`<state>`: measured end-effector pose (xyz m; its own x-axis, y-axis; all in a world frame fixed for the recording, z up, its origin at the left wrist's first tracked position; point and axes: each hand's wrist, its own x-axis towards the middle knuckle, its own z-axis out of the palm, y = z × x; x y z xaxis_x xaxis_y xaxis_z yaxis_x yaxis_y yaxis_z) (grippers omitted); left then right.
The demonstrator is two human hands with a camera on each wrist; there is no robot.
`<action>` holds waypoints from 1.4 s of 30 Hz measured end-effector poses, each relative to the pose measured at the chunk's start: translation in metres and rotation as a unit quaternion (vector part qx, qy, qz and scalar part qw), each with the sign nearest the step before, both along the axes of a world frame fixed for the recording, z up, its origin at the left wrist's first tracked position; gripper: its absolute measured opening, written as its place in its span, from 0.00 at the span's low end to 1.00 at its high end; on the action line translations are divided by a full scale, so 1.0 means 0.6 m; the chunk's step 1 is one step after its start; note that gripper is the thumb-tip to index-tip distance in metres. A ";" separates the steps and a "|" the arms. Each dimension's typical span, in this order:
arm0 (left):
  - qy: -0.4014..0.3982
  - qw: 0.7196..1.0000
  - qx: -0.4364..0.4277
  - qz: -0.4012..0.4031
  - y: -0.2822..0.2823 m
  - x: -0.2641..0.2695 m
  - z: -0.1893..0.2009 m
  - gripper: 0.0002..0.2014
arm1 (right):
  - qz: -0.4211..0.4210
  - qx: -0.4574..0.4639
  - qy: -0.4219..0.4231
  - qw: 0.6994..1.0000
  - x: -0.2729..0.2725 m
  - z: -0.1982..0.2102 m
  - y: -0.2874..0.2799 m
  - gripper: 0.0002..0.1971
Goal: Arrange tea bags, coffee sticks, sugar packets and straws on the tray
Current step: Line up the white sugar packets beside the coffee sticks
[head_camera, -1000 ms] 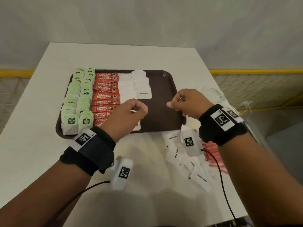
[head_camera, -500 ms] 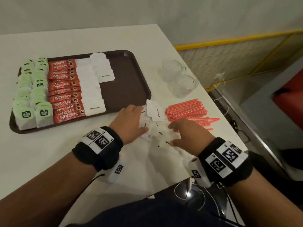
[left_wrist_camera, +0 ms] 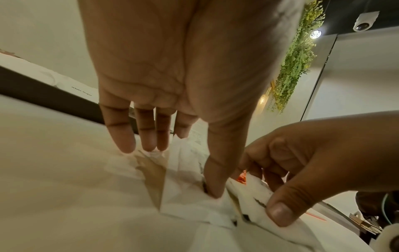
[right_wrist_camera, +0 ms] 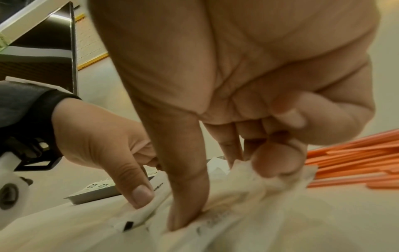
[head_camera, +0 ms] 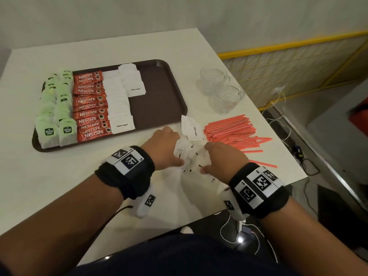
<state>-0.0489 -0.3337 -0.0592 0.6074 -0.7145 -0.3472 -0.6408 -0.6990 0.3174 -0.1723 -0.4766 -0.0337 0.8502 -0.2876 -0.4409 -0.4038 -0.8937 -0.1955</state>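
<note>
A brown tray (head_camera: 159, 92) holds rows of green tea bags (head_camera: 55, 108), red coffee sticks (head_camera: 91, 108) and white sugar packets (head_camera: 119, 104); its right part is bare. Loose sugar packets (head_camera: 194, 158) lie in a heap on the table in front of the tray's near right corner. My left hand (head_camera: 173, 150) and right hand (head_camera: 211, 156) close on this heap from both sides. In the left wrist view the left thumb (left_wrist_camera: 213, 179) presses on packets (left_wrist_camera: 185, 184). In the right wrist view the right fingers (right_wrist_camera: 278, 158) curl round crumpled packets (right_wrist_camera: 248, 187). Red straws (head_camera: 233, 132) lie just right of the heap.
Two glass cups (head_camera: 221, 90) stand on the table behind the straws. The table's right edge (head_camera: 278, 140) runs close past the straws, with cables on the floor below. A yellow rail (head_camera: 288, 42) runs along the wall at the right.
Both hands have come back from over the tray to the loose sugar packets on the table and have closed in on the heap. The head view has swung right.
</note>
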 end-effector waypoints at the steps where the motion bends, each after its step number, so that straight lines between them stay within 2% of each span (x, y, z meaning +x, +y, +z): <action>1: 0.006 1.000 -0.005 -0.002 -0.001 -0.004 0.002 0.27 | -0.001 0.003 -0.002 1.000 0.001 0.000 0.000 0.29; 5: 0.035 0.999 -0.035 0.011 -0.003 -0.014 0.006 0.30 | 0.002 -0.001 -0.017 1.000 0.004 -0.004 0.001 0.28; 8: 0.072 0.996 -0.049 0.038 -0.001 -0.017 0.004 0.36 | 0.008 -0.014 -0.028 0.999 0.006 -0.006 0.002 0.28; 12: 0.049 0.999 -0.014 0.018 -0.003 -0.019 0.009 0.25 | 0.017 -0.030 -0.036 0.999 0.005 -0.006 0.005 0.25; 15: 0.018 1.000 -0.011 0.013 0.000 -0.018 0.012 0.24 | 0.024 0.001 -0.048 0.999 0.003 -0.005 0.007 0.22; 18: 0.054 0.997 -0.049 0.007 0.001 -0.019 0.008 0.22 | 0.040 0.020 -0.046 0.998 0.003 -0.002 0.012 0.21; 22: 0.088 0.992 -0.086 0.040 0.005 -0.016 0.000 0.32 | 0.056 0.026 -0.040 0.997 0.007 -0.001 0.016 0.20; 24: 0.099 0.991 -0.078 0.050 0.010 -0.011 -0.003 0.40 | 0.059 0.032 -0.040 0.997 0.008 -0.002 0.017 0.20; 25: 0.091 0.993 -0.063 0.049 0.012 -0.009 -0.003 0.40 | 0.060 0.034 -0.042 0.997 0.009 -0.002 0.018 0.20; 28: 0.052 0.998 -0.020 0.026 0.017 -0.003 -0.004 0.28 | 0.065 0.042 -0.049 0.996 0.010 -0.003 0.019 0.18; 32: 0.076 0.994 -0.052 0.049 0.033 -0.005 -0.006 0.24 | 0.061 0.081 -0.075 0.992 0.012 0.003 0.015 0.12; 35: 0.181 0.969 -0.123 0.112 0.055 0.001 0.005 0.20 | 0.058 0.121 -0.104 0.986 0.021 0.015 0.011 0.12; 37: 0.276 0.928 -0.183 0.173 0.074 0.007 0.015 0.22 | 0.056 0.148 -0.128 0.979 0.031 0.026 0.011 0.10; 40: 0.308 0.876 -0.273 0.253 0.097 0.015 0.034 0.21 | 0.054 0.214 -0.158 0.962 0.050 0.047 0.021 0.08; 42: 0.327 0.824 -0.356 0.296 0.108 0.020 0.044 0.19 | 0.061 0.265 -0.166 0.948 0.066 0.061 0.034 0.07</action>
<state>-0.0369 -0.2691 -0.0327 0.7720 -0.5246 -0.3589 0.2152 -0.3155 0.9242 -0.1327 -0.4561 0.0030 0.9802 0.0093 -0.1979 -0.1405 -0.6714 -0.7276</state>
